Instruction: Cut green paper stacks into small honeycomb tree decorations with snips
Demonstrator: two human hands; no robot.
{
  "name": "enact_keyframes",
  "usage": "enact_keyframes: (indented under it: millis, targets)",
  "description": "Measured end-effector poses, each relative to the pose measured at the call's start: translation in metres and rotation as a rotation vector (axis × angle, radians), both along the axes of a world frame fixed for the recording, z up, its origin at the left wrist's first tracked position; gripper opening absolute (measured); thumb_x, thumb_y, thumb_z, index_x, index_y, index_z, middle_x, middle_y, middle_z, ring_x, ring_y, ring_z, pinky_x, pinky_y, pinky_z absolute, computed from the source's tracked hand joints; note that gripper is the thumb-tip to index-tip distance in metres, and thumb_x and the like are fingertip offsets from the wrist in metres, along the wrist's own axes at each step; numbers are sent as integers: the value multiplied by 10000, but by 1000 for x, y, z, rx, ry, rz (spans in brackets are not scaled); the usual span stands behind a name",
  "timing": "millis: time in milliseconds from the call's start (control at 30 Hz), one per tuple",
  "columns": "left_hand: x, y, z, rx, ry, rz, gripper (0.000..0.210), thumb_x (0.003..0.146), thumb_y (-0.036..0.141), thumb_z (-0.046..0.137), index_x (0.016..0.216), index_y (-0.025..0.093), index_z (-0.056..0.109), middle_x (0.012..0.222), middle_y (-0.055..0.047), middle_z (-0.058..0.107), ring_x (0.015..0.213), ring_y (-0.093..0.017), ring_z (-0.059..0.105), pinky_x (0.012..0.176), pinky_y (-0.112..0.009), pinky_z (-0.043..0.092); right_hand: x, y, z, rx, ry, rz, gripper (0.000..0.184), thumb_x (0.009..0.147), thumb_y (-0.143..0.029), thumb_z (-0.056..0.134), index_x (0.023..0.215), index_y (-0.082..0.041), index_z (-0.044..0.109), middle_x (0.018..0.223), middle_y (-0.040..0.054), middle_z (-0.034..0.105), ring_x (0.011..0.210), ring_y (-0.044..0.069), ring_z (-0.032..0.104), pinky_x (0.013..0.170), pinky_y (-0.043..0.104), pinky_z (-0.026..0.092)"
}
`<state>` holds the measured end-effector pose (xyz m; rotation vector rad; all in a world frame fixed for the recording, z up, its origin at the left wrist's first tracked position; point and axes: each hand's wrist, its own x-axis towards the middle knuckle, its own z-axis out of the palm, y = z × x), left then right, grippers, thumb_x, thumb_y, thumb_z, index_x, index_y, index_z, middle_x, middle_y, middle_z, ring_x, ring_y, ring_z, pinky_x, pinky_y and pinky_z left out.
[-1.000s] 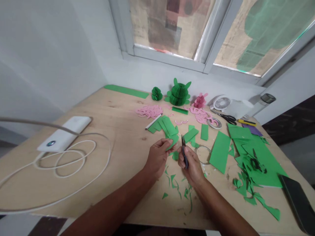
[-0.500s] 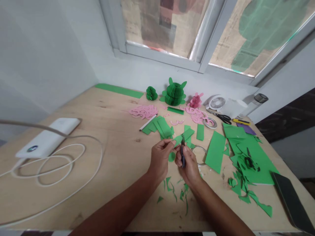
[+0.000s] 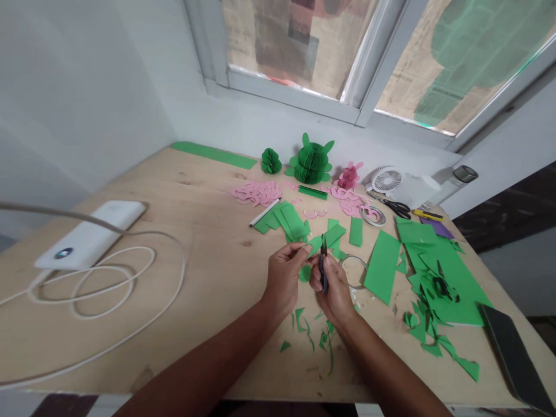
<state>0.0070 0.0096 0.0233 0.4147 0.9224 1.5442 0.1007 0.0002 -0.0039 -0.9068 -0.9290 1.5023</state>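
Observation:
Between the thumb and fingers of my left hand point(image 3: 284, 272) is a small piece of green paper point(image 3: 314, 245). My right hand point(image 3: 336, 286) grips a pair of dark-handled scissors point(image 3: 324, 267), blades pointing away from me and touching the paper's right edge. Just below the fingers, a green paper circle point(image 3: 305, 273) lies on the wooden table point(image 3: 208, 324). Thin green offcuts point(image 3: 324, 339) are scattered under my wrists. Beyond my hands rests a stack of green paper rectangles point(image 3: 290, 221).
Tape rings point(image 3: 354, 272), green sheets point(image 3: 452, 278) and a dark phone point(image 3: 515, 356) lie to the right. Pink scraps point(image 3: 256, 193) and a green honeycomb paper figure point(image 3: 311, 162) are farther back. A white power bank point(image 3: 93, 234) with a looped cable is at left.
The held paper's edge at the blades now looks more rounded. My hands stay close together, and the whole view has shifted slightly.

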Motion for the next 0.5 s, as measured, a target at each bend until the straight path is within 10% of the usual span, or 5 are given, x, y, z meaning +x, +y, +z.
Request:
enact_keyframes:
  millis: [500]
  targets:
    - [2,-1,-3,6,-51,14,132,580,194,761,652,136,666,590,17,619,577,-93,566,635,-234,454,-1,1,-3,23,11,9,349,809,-536,621,806,-190,574,533,-66,417,434,78,268,428,252,162]
